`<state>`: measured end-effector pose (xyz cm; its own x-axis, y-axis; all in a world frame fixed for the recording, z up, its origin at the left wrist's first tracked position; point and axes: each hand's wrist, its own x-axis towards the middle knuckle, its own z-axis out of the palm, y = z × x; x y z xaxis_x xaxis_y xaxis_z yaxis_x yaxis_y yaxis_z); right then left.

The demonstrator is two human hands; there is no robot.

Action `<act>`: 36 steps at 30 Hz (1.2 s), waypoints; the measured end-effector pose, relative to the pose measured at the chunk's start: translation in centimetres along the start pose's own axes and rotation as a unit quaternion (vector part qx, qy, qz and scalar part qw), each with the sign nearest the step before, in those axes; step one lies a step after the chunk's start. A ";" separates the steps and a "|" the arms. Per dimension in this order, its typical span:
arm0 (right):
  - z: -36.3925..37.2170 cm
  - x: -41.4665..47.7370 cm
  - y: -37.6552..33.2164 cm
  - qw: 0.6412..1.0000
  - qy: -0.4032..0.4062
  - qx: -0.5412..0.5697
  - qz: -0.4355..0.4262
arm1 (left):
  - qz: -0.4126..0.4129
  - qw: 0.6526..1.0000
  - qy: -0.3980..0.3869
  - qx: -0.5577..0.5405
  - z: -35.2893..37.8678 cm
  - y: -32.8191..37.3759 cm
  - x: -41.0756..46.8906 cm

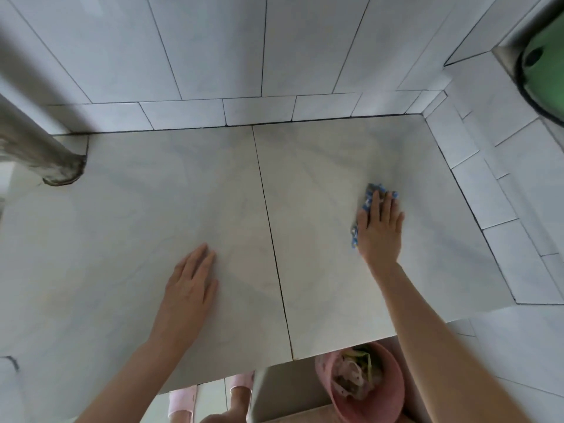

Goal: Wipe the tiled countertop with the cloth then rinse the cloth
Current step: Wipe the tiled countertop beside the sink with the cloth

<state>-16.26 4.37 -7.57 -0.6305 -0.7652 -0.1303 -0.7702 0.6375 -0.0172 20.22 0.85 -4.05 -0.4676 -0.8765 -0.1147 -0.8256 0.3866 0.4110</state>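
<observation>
The pale marbled tiled countertop (189, 190) fills the middle of the view, split by a dark grout line. A blue patterned cloth (373, 190) lies on its right tile. My right hand (380, 228) presses flat on top of the cloth, fingers together and pointing away from me; most of the cloth is hidden beneath the palm. My left hand (189, 288) rests flat on the left tile, palm down, fingers extended, holding nothing.
White wall tiles rise behind and to the right of the counter. A grey pipe (33, 148) meets the counter at far left. A green basin (546, 68) sits in the top right corner. Below the front edge stands a pink bin (372, 389) with waste.
</observation>
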 end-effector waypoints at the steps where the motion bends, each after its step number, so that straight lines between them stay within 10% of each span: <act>1: 0.1 0.6 -1.5 1.000 0.002 0.011 -0.005 | 0.000 1.000 0.004 -0.002 0.0 0.0 0.0; 16: 2.0 -16.8 -15.8 0.910 -0.001 0.064 -0.409 | -0.075 0.997 0.023 -0.007 -1.8 -3.8 -1.6; 28: 0.9 -12.1 -7.7 0.991 0.028 0.010 -0.127 | -0.091 0.996 0.016 -0.020 -3.1 -5.2 -4.6; 36: 2.2 -22.8 -17.3 0.961 -0.015 0.111 -0.253 | -0.077 0.997 0.009 -0.022 -2.7 -5.7 -5.9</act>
<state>11.64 11.03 -6.47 -0.1741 -0.9816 -0.0784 -0.9362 0.1897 -0.2960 28.49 3.02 -3.29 -0.3309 -0.9294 -0.1633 -0.8718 0.2348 0.4300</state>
